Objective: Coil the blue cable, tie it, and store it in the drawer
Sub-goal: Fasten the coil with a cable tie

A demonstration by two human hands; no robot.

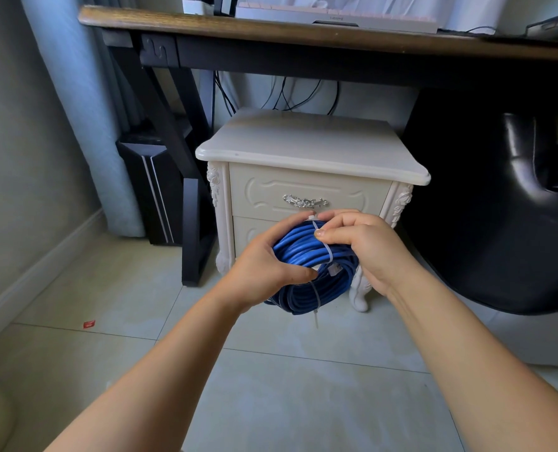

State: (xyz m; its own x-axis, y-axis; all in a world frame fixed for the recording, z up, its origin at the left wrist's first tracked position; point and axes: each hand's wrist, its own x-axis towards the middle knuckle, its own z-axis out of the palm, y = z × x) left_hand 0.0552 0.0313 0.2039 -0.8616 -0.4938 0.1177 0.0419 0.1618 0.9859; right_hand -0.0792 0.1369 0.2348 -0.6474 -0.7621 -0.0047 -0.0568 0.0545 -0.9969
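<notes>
A coil of blue cable [303,249] hangs in the air in front of the white nightstand [310,148]. My left hand [268,269] grips the coil's left side, thumb inside the loop. My right hand [365,246] holds the right side and pinches a white zip tie [325,244] wrapped over the top of the coil. A second white zip tie [315,305] binds the lower part, its tail pointing down. The nightstand's upper drawer [264,190] is closed, with a silver handle [304,201] just above my hands.
A dark wooden desk [271,26] spans above the nightstand, its black leg [194,236] to the left. A black computer tower [153,187] stands by the curtain. A black chair [515,207] fills the right. A small red scrap [89,324] lies on the tiled floor.
</notes>
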